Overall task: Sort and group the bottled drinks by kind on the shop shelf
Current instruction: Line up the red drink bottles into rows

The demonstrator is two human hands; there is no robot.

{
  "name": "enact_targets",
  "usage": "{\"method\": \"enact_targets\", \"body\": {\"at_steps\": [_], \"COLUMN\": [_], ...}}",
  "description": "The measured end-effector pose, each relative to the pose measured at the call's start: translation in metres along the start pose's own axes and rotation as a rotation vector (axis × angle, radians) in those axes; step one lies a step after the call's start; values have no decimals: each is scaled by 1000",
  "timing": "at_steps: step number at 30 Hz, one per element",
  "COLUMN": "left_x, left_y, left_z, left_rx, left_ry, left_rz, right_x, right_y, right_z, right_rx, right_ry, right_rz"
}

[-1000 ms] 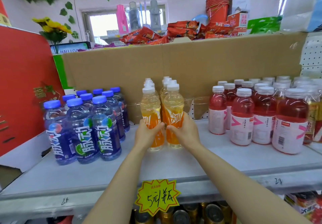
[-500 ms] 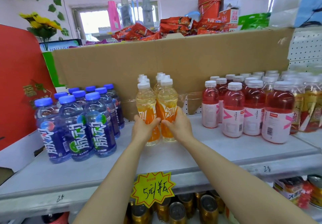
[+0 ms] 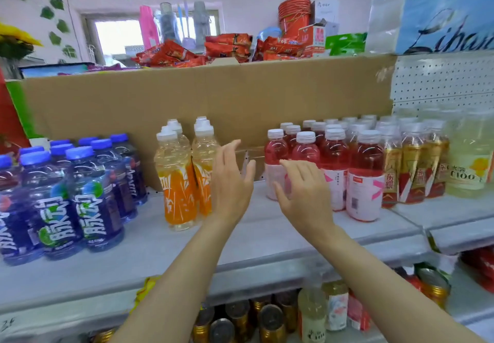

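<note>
On the grey shelf (image 3: pixel 149 252) stand grouped drinks. Blue-capped purple bottles (image 3: pixel 88 203) fill the left. Two rows of orange drink bottles (image 3: pixel 175 179) with white caps stand in the middle. Red drink bottles (image 3: pixel 361 171) with white caps stand to the right, then gold-labelled bottles (image 3: pixel 411 171) and a pale yellow bottle (image 3: pixel 467 163). My left hand (image 3: pixel 231 182) is open, just right of the orange bottles and holding nothing. My right hand (image 3: pixel 304 195) is open with fingers spread, in front of the nearest red bottles.
A brown cardboard sheet (image 3: pixel 213 97) backs the shelf. Red snack packets (image 3: pixel 192 54) and red cups (image 3: pixel 294 16) lie above it. Cans and bottles (image 3: pixel 270 318) fill the shelf below. A white pegboard (image 3: pixel 441 78) rises at the right.
Both hands have let go of the two front orange bottles and moved right, opening. The view has shifted right, bringing the gold and pale yellow bottles into sight.
</note>
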State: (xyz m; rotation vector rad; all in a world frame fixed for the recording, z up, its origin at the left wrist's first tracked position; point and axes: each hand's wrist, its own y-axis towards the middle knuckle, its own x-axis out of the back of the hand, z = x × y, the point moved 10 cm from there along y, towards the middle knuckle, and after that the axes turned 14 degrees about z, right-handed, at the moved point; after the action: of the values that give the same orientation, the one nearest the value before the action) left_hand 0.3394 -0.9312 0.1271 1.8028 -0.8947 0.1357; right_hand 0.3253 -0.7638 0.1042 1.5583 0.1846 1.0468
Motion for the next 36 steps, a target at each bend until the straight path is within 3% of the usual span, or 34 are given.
{"method": "enact_targets", "body": {"at_steps": [5, 11, 21, 28, 36], "left_x": [-107, -159, -134, -87, -92], "left_y": [14, 15, -3, -13, 12], "left_z": [-22, -34, -18, 10, 65], "left_rx": [241, 346, 359, 434, 563], "left_ry": [-278, -334, -309, -279, -302], "left_rz": [230, 188, 95, 17, -28], "right_x": [32, 60, 66, 43, 31], "right_y": [-9, -17, -8, -4, -7], "right_z": [-56, -101, -151, -171, -182], "right_rx": [15, 76, -57, -183, -311], "right_ry": [-55, -82, 153, 344, 491], "right_rz": [-36, -87, -127, -50, 26]}}
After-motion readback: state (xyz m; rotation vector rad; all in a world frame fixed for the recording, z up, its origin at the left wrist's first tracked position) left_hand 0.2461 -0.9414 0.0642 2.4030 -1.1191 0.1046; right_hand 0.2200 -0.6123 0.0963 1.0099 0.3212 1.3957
